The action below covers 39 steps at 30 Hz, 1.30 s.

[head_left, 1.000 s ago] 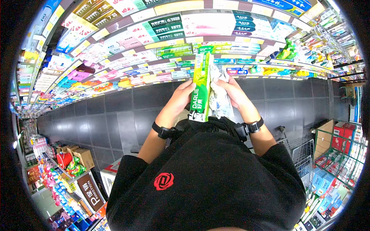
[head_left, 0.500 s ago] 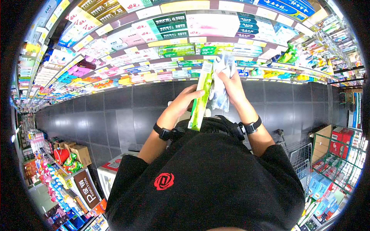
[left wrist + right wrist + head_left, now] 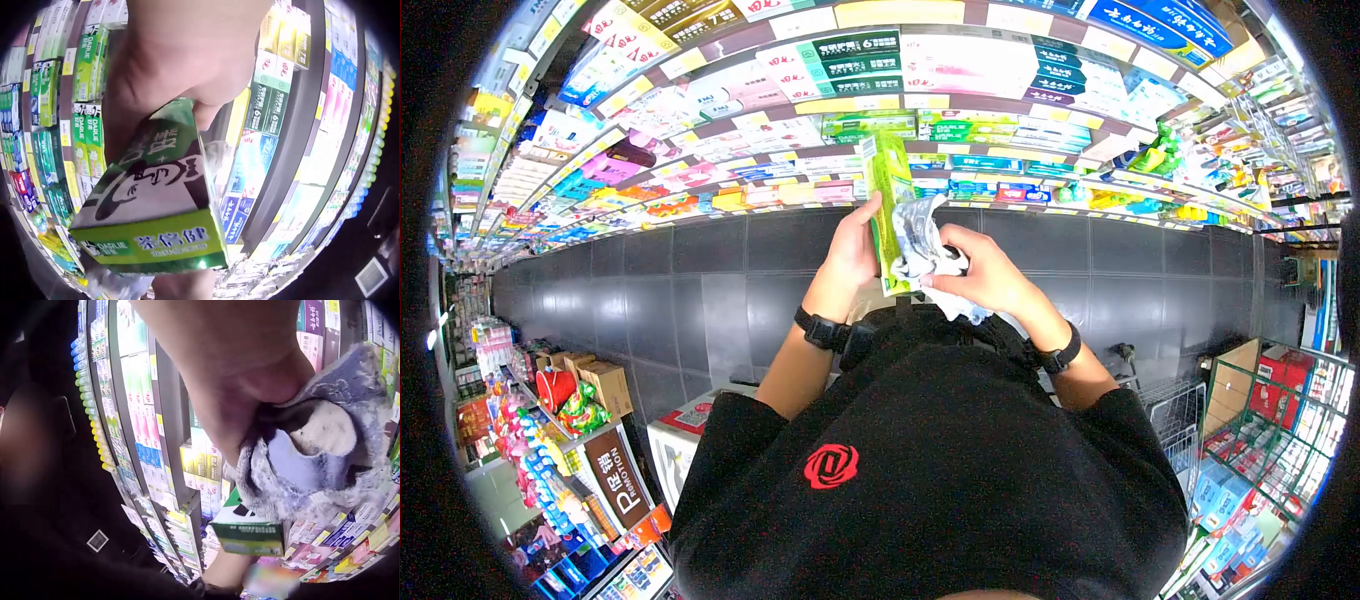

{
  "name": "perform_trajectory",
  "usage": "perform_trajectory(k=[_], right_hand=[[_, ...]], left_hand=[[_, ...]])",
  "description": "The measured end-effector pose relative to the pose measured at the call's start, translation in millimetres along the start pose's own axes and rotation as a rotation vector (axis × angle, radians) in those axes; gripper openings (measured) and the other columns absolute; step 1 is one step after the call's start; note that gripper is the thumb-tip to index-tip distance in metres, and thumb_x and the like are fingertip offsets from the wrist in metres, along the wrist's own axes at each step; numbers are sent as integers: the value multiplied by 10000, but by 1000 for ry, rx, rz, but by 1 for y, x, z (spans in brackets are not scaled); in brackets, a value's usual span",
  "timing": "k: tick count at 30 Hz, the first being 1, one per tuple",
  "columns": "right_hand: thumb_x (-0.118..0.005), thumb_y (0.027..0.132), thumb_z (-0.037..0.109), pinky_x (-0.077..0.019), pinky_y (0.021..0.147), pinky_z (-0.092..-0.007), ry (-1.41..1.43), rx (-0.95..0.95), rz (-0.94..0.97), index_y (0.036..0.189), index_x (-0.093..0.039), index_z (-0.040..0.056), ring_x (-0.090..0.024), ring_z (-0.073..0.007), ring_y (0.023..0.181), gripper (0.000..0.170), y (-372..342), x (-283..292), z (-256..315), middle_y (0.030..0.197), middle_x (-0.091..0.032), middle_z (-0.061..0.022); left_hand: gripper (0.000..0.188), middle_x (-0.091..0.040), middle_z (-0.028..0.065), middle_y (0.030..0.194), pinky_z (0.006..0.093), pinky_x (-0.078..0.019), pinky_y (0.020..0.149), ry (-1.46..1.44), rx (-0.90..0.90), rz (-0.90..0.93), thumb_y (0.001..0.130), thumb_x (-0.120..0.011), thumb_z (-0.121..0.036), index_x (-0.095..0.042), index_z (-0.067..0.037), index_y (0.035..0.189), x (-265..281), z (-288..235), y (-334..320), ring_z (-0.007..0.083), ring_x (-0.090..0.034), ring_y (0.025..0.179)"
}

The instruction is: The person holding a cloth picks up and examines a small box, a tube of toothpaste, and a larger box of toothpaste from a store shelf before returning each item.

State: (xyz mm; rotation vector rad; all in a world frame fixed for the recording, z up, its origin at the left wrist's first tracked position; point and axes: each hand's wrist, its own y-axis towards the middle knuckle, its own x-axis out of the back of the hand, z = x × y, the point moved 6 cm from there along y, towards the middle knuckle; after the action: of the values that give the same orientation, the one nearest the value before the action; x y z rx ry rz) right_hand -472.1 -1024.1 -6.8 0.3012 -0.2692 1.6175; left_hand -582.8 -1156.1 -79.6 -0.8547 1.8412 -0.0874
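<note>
Hands (image 3: pixel 853 248) (image 3: pixel 990 272) grip green Darlie box (image 3: pixel 153 203), crumpled cloth (image 3: pixel 315 472); shelves (image 3: pixel 292 175) hold cartons (image 3: pixel 265 111)

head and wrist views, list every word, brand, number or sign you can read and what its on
"DARLIE", "好来", "茶倍健": held long green-and-white cardboard box
"DARLIE", "好来": green cardboard boxes on the shelf
"PROMOTION", plus Chinese characters: brown rectangular sign
"6": dark-green cardboard boxes
"7": gold-brown cardboard boxes
Too small or blurred: white and yellow shelf labels and most other packaging
</note>
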Motion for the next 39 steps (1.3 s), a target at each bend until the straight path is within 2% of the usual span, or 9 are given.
perform_trajectory(k=[8,12,17,24,26,27,30,33,39], right_hand=[[-792,780,79,-504,859,-350,-39,23,-446,1111,-611,-2,-636,-237,919,386,12,34,-29,993,-638,-123],[-782,786,51,-500,882,-353,377,-156,-640,1143,-597,-4,-614,-189,979,406,15,70,-33,1039,-641,-100],[-800,777,116,-482,925,-367,-3,-46,-516,1166,-599,-24,-610,-252,1028,460,12,53,-33,1063,-634,-153],[-798,781,98,-492,917,-352,54,88,-7,1146,-627,-13,-621,-210,1013,418,-4,9,-3,1064,-641,-108],[-792,795,93,-497,937,-321,411,-218,51,1219,-609,-11,-615,-145,1028,474,-13,2,-27,1121,-659,-80],[-769,820,78,-525,906,-295,459,-123,13,1282,-583,-12,-602,-108,1039,506,-11,6,-37,1162,-666,-62],[-685,908,112,-538,898,-308,741,-400,-215,1323,-571,-12,-638,-148,1055,448,-13,10,-75,1166,-681,-66],[-690,927,177,-515,956,-324,1052,-581,-130,1354,-547,-9,-647,-164,1077,488,-21,0,-78,1207,-674,-74],[-719,903,181,-497,979,-304,1116,-353,149,1405,-498,0,-621,-158,1138,578,-19,-19,-41,1276,-647,-76]], left_hand=[[432,-698,124,1165,378,-541,939,258,225,223,994,-587,-291,-575,20,1293,-11,22,-8,228,-691,1023],[426,-704,119,1146,365,-548,919,344,267,195,987,-605,-294,-589,22,1273,-23,30,-17,218,-695,1002],[449,-676,132,1198,396,-509,976,279,184,169,993,-602,-313,-578,33,1280,-18,28,-10,225,-664,1074],[430,-637,125,1260,470,-458,1034,11,-25,-57,1035,-523,-330,-524,-36,1349,-5,4,-2,286,-605,1166],[430,-629,120,1272,472,-454,1034,17,-60,-30,1040,-514,-332,-512,-44,1360,-5,1,-1,286,-596,1176],[431,-629,115,1272,466,-453,1036,-3,-85,-14,1037,-522,-329,-512,-44,1360,-7,0,0,280,-594,1178],[437,-625,104,1275,452,-449,1043,-29,-127,41,1024,-550,-318,-510,-44,1362,-11,-2,-2,267,-589,1184],[450,-624,107,1277,451,-450,1043,-22,-142,49,1017,-564,-314,-505,-32,1363,-17,0,-1,265,-590,1182],[503,-580,139,1359,474,-428,1082,60,-137,172,1024,-550,-342,-475,-23,1406,-30,7,-3,294,-553,1250]])
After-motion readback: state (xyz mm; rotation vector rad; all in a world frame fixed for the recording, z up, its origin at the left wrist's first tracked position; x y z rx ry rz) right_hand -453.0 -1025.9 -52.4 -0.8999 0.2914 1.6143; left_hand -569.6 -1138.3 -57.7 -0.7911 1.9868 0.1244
